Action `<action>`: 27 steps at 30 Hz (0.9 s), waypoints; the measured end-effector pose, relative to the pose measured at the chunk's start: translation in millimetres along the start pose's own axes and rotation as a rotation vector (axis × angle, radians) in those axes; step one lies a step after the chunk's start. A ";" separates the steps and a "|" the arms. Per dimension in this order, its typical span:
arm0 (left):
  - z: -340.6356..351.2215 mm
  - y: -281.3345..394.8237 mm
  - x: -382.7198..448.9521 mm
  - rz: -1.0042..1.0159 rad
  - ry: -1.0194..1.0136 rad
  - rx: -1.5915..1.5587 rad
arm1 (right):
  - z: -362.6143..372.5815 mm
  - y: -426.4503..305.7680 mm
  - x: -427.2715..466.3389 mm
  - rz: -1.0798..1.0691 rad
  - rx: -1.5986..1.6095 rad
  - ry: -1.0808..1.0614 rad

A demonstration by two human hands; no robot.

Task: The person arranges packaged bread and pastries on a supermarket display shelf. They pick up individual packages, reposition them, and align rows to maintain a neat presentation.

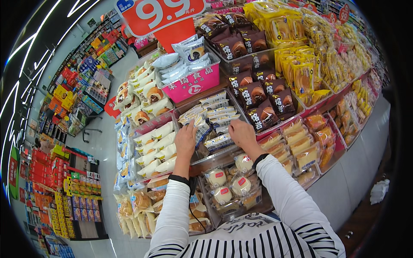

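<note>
A clear plastic bin (209, 154) in the middle of a snack display holds white, gold-and-blue wrapped snack packets (222, 113). My left hand (185, 140) is at the bin's left side, its fingertips at a packet (202, 130) that lies aslant; whether they grip it is unclear. My right hand (241, 133) reaches over the bin's right side, fingers bent down beside the right ends of a row of packets; its fingertips are partly hidden, and a hold cannot be made out. The left packets lie in a loose heap, the right ones in a stacked row.
Cream-wrapped breads (158, 148) fill the bin on the left. Brown-wrapped breads (255, 93) are at the right, and a pink box (193, 85) of pale packets stands behind. Round packaged cakes (222, 195) lie nearer me. A red price sign (161, 16) rises at the back.
</note>
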State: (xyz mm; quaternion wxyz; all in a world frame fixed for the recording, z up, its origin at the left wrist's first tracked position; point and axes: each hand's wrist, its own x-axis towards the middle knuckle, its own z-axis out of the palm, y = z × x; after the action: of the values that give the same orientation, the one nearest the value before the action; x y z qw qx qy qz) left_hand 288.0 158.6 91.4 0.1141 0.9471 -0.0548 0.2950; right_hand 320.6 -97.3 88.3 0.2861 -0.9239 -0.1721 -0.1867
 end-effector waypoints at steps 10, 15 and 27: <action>-10.6 7.5 2.4 0.054 -0.312 0.007 | -2.1 -1.6 0.4 0.016 -0.017 -0.026; -11.2 9.1 5.7 0.097 -0.548 0.083 | 0.5 1.2 0.7 0.028 -0.018 -0.017; 3.7 4.0 22.6 0.190 -0.257 0.199 | -3.6 -1.8 0.2 0.019 0.035 -0.016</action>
State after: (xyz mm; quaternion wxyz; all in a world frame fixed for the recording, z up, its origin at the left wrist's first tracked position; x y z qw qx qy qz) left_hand 307.8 153.0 102.1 -0.0165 0.9741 -0.1288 0.1851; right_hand 319.1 -98.0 92.0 0.3028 -0.9218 -0.1688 -0.1736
